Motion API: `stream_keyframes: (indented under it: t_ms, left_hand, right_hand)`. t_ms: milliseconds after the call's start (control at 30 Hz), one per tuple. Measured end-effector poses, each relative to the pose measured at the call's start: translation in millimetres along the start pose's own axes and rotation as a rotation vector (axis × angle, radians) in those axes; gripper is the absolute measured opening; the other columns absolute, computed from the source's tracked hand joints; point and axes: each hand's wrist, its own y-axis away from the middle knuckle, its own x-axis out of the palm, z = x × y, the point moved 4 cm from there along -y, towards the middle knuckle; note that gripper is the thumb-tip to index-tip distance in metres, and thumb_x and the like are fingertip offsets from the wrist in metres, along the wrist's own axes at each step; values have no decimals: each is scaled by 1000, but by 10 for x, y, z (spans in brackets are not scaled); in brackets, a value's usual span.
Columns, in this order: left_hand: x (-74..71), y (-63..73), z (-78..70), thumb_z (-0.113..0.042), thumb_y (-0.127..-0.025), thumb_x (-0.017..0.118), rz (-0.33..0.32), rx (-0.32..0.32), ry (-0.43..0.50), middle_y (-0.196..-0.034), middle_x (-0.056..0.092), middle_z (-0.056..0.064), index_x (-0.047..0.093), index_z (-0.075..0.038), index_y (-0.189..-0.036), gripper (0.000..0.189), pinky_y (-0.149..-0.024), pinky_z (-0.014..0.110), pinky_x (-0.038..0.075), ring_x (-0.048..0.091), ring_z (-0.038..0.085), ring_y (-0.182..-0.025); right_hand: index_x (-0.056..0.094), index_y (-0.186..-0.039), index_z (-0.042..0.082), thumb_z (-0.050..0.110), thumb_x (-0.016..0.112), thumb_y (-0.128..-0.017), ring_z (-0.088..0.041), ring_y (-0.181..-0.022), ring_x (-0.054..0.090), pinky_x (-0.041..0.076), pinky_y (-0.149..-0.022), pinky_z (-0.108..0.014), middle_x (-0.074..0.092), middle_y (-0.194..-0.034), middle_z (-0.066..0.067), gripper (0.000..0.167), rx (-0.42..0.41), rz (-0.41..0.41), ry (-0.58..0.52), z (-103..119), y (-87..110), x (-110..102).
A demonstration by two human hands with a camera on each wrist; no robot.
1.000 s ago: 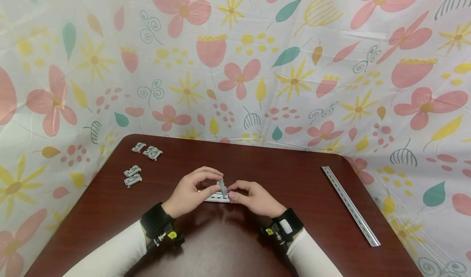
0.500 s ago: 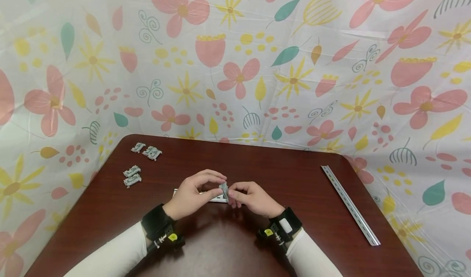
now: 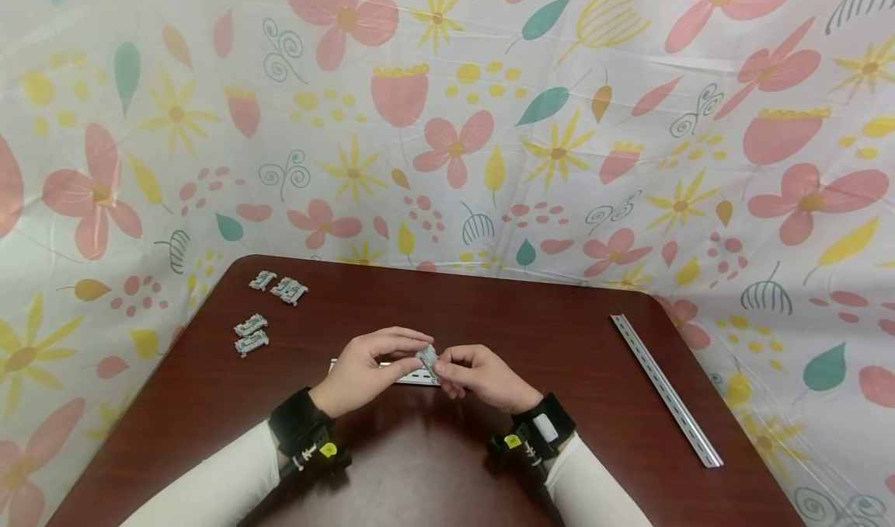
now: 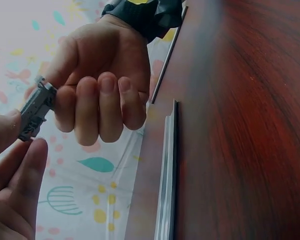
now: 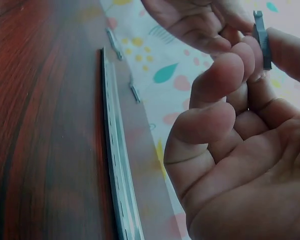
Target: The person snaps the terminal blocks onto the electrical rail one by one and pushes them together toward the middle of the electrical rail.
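Between my two hands is a grey terminal block [image 3: 427, 355], held tilted above a slotted metal DIN rail [image 3: 414, 376]. My left hand [image 3: 365, 373] pinches the block between thumb and fingers from the left. From the other side, my right hand [image 3: 484, 376] pinches its lower end with thumb and curled forefinger. In the left wrist view the block [image 4: 38, 111] shows its moulded side, clear of the rail [image 4: 166, 175]. The right wrist view shows the block [image 5: 261, 42] edge-on, narrow and dark grey. Part of the rail is hidden behind my left hand in the head view.
More terminal blocks lie at the table's left: a group [image 3: 290, 290] and a single one [image 3: 262, 280] at the back, and two [image 3: 252, 334] nearer. A second, longer DIN rail [image 3: 667, 391] lies at the right. A floral curtain [image 3: 454, 146] hangs behind the table.
The block has turned from nearly upright at the rail to tilted, its broad side showing more. My left hand has shifted slightly right, and the rail's left end has come into view.
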Motion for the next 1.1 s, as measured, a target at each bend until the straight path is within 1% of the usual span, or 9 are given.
stream_keyframes:
  t_ms: [100,200,300,467,600,700,833,967,1100]
  left_hand:
    - [0,2,4,-12,-105,79,4,-13,-2,-135,77,-3,83,-16,-133,28,-85,27,61,74,17,-121]
    - [-2,0,3,-13,-106,79,4,-14,-10,-133,78,-4,83,-15,-134,29,-84,26,59,74,17,-121]
    - [-2,-3,5,-12,-105,79,5,-13,-19,-131,78,-4,83,-14,-132,27,-85,27,60,74,18,-118]
    - [-4,-6,13,-11,-105,80,4,-31,-34,-127,78,-6,85,-18,-128,25,-84,27,60,74,16,-112]
    - [-5,-6,14,-11,-103,82,-2,-36,-42,-124,78,-6,85,-18,-126,24,-85,28,61,75,15,-106]
    - [-5,-6,17,-11,-103,82,-8,-25,-55,-123,78,-6,85,-17,-126,24,-86,29,62,75,13,-104]
    - [-14,-8,31,-11,-102,82,-13,-27,-66,-120,78,-7,85,-17,-126,24,-85,28,62,74,13,-103]
    - [-46,-10,54,-15,-103,83,-5,-52,-79,-119,77,-9,84,-18,-127,25,-83,28,61,73,12,-101]
    - [-111,-22,89,-21,-103,84,6,-74,-112,-118,78,-10,84,-21,-128,25,-82,30,60,72,11,-100]
  right_hand:
    - [69,-90,-3,25,64,-115,-28,-67,59,52,-65,-29,59,-75,-19,38,3,25,-42,15,1,25]
    - [68,-90,-5,25,65,-115,-20,-67,58,51,-64,-28,58,-73,-17,39,1,41,-91,38,3,49]
    - [66,-89,-5,24,65,-115,-17,-67,57,50,-64,-27,57,-72,-16,39,1,46,-125,42,6,60]
    - [62,-86,-5,22,63,-116,-17,-68,56,48,-65,-28,54,-72,-18,40,-7,64,-161,37,8,70]
    - [60,-86,-6,20,61,-116,-17,-68,55,47,-66,-28,53,-72,-19,40,-14,84,-181,29,0,78]
    - [60,-88,-7,20,60,-116,-17,-69,54,47,-66,-28,55,-73,-15,39,-7,93,-197,30,0,88]
    - [61,-90,-7,22,61,-116,-17,-70,55,48,-66,-27,57,-74,-9,39,6,81,-202,32,3,86]
    - [61,-90,-7,23,62,-116,-17,-70,56,48,-66,-27,57,-75,-9,40,15,52,-187,33,6,69]
    - [62,-88,-6,24,63,-116,-18,-69,56,48,-65,-27,58,-75,-10,40,28,29,-164,22,1,51]
